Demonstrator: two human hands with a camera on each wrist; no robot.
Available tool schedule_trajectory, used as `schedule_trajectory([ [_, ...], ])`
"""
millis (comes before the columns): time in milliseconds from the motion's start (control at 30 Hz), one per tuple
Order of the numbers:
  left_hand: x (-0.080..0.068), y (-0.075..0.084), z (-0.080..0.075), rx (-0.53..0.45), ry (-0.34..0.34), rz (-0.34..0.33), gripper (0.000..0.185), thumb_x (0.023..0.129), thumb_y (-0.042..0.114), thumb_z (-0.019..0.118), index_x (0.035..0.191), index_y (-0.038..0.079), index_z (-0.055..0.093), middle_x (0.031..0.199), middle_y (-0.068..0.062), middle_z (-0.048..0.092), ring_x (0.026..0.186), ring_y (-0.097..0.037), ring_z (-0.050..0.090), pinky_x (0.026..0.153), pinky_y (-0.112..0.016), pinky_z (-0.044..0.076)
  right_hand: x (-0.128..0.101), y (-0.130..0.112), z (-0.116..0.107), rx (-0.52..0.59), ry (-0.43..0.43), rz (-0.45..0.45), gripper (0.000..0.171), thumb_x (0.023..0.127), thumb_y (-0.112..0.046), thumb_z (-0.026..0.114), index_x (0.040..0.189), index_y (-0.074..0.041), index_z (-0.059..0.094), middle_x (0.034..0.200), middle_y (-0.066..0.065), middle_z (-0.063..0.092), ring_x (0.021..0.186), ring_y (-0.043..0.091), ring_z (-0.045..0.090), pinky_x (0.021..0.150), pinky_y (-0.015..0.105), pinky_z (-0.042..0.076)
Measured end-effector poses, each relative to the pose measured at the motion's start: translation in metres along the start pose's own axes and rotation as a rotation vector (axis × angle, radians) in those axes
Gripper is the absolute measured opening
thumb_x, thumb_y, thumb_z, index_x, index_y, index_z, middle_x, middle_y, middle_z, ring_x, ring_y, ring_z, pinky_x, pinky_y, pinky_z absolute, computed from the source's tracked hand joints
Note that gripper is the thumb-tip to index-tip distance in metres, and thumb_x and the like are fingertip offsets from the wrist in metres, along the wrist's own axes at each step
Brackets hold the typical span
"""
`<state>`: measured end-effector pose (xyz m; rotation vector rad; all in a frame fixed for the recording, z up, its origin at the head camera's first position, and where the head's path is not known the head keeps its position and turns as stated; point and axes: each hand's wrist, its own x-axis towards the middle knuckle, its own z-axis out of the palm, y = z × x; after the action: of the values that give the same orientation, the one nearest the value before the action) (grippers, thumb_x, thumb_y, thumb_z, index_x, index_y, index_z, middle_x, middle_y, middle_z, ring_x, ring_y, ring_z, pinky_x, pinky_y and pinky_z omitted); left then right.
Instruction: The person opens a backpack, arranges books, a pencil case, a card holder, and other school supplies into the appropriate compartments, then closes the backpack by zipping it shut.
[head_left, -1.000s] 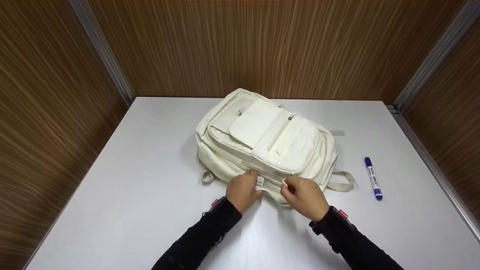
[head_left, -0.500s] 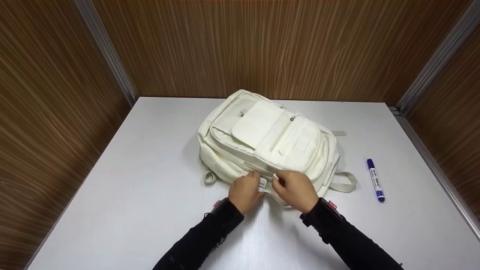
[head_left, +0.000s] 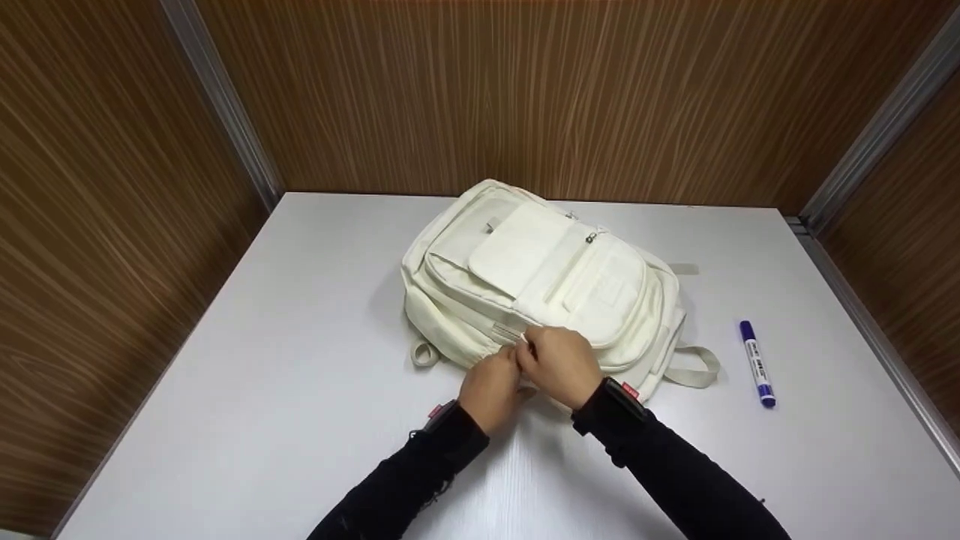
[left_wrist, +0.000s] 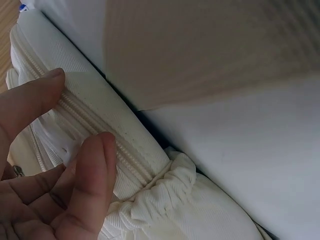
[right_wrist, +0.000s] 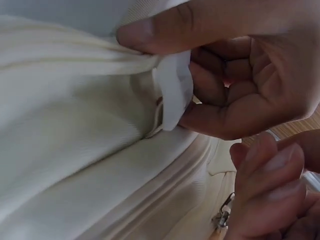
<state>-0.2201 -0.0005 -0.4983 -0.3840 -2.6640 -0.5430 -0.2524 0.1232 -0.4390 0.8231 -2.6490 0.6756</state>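
Note:
A cream backpack (head_left: 517,262) lies on its back on the table, front pockets facing up. My left hand (head_left: 489,391) grips its near side at a white plastic buckle (right_wrist: 175,92), thumb on the cloth. Beside it, my right hand (head_left: 561,365) pinches a small white zipper pull (head_left: 523,339), curled fingers close against the left hand. A side zipper (left_wrist: 75,107) runs past the fingertips in the left wrist view, ending near a gathered elastic pocket edge (left_wrist: 170,182). Most of the buckle is hidden from the head view by the hands.
A purple-capped marker (head_left: 757,365) lies to the right of the backpack on the white table (head_left: 300,322). A webbing strap loop (head_left: 694,367) sticks out from the bag's right end. Wood-grain panels (head_left: 525,90) stand behind and at both sides.
My right hand has slid left along the bag's near side with the zipper pull until it meets the left hand. The left hand stays in its place on the bag.

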Motion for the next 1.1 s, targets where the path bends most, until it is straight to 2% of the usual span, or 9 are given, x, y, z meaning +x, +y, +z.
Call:
schedule_trajectory([
  [200,-0.003,-0.001,0.002,-0.012,0.024,0.018,0.049,0.072,0.023,0.083,0.112,0.001,0.065,0.09,-0.009,0.072,0.08,-0.026,0.069,0.07,-0.037,0.055,0.013,-0.01,0.005,-0.035,-0.018,0.005,0.029,0.09,-0.015,0.06,0.061,-0.013,0.055,0.057,0.006,0.057,0.056,0.029,0.059,0.053,0.045,0.045],
  [333,-0.004,-0.001,0.002,0.008,0.033,0.021,0.039,0.071,0.025,0.082,0.101,0.003,0.068,0.085,-0.009,0.071,0.077,-0.026,0.068,0.068,-0.038,0.054,0.021,-0.015,0.009,-0.063,-0.024,0.014,0.031,0.091,-0.017,0.059,0.061,-0.011,0.055,0.06,0.008,0.06,0.06,0.033,0.062,0.055,0.048,0.047],
  [500,-0.004,-0.001,0.001,-0.034,0.03,-0.014,0.032,0.072,0.025,0.082,0.094,0.006,0.07,0.085,-0.009,0.072,0.077,-0.027,0.069,0.067,-0.039,0.054,0.027,-0.017,0.014,-0.075,-0.041,0.01,0.032,0.093,-0.02,0.058,0.063,-0.01,0.059,0.064,0.011,0.065,0.065,0.035,0.065,0.057,0.05,0.049],
  [633,-0.004,-0.002,0.001,-0.047,0.022,-0.013,0.035,0.072,0.023,0.082,0.1,0.006,0.071,0.087,-0.009,0.073,0.079,-0.027,0.07,0.068,-0.039,0.055,0.024,-0.014,0.013,-0.049,-0.062,0.012,0.029,0.093,-0.025,0.06,0.068,-0.011,0.062,0.066,0.008,0.067,0.063,0.031,0.065,0.057,0.046,0.049],
  [767,-0.004,-0.004,0.0,-0.077,0.024,0.033,0.049,0.075,0.024,0.081,0.116,0.003,0.067,0.099,-0.011,0.074,0.089,-0.026,0.07,0.077,-0.037,0.056,0.015,-0.007,0.007,0.032,-0.097,0.012,0.027,0.092,-0.036,0.063,0.075,-0.015,0.068,0.067,-0.001,0.067,0.062,0.02,0.062,0.059,0.038,0.047],
  [833,-0.004,-0.005,-0.001,-0.1,0.002,0.041,0.055,0.077,0.026,0.08,0.123,0.002,0.064,0.107,-0.01,0.073,0.095,-0.025,0.07,0.083,-0.035,0.056,0.008,-0.001,0.003,0.08,-0.099,0.019,0.027,0.092,-0.039,0.063,0.076,-0.018,0.069,0.064,-0.006,0.063,0.059,0.013,0.057,0.058,0.033,0.045],
  [867,-0.003,-0.004,-0.002,-0.099,-0.015,0.039,0.058,0.078,0.028,0.08,0.126,0.002,0.062,0.111,-0.011,0.072,0.098,-0.025,0.07,0.086,-0.034,0.055,0.004,0.003,0.001,0.102,-0.089,0.022,0.027,0.093,-0.04,0.063,0.076,-0.019,0.07,0.062,-0.008,0.06,0.057,0.01,0.053,0.058,0.031,0.044],
  [967,-0.001,-0.003,-0.004,-0.086,-0.075,-0.001,0.054,0.078,0.031,0.08,0.121,0.004,0.062,0.109,-0.009,0.072,0.096,-0.025,0.07,0.085,-0.034,0.056,-0.008,0.02,-0.007,0.153,-0.019,0.032,0.028,0.094,-0.034,0.063,0.071,-0.018,0.068,0.057,-0.011,0.05,0.053,0.005,0.044,0.054,0.025,0.039],
  [1100,-0.001,-0.002,-0.006,-0.046,-0.112,-0.035,0.043,0.076,0.03,0.082,0.104,0.006,0.061,0.096,-0.005,0.07,0.085,-0.024,0.07,0.076,-0.034,0.057,-0.016,0.051,-0.024,0.176,0.091,0.075,0.027,0.094,-0.022,0.064,0.068,-0.014,0.065,0.056,-0.008,0.051,0.052,0.006,0.044,0.053,0.024,0.038],
])
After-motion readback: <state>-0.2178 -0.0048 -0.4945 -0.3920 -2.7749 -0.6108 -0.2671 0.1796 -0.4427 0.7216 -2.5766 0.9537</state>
